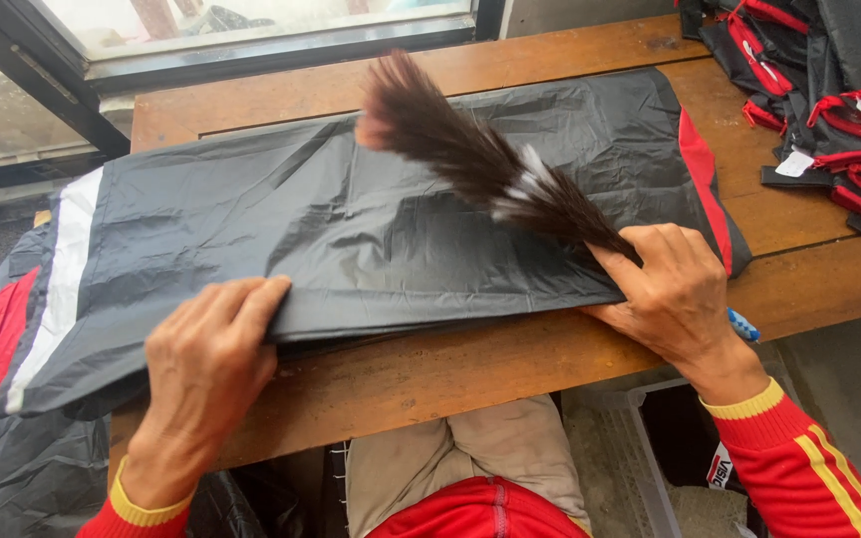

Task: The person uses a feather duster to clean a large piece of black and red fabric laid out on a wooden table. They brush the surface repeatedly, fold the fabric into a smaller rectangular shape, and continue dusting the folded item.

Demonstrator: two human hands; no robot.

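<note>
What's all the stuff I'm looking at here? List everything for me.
Folded fabric: one, black with red and white stripes, flat on the table.
Feather duster: one, dark brown, lying across the fabric.
Table: one, brown wood.
Bag pile: several, black with red trim and white tags, top right.
Crate: one, grey, under the table.
Window: one, dark frame, top left.
Left hand: pressing the fabric's near edge.
Right hand: gripping the duster's handle end.
</note>
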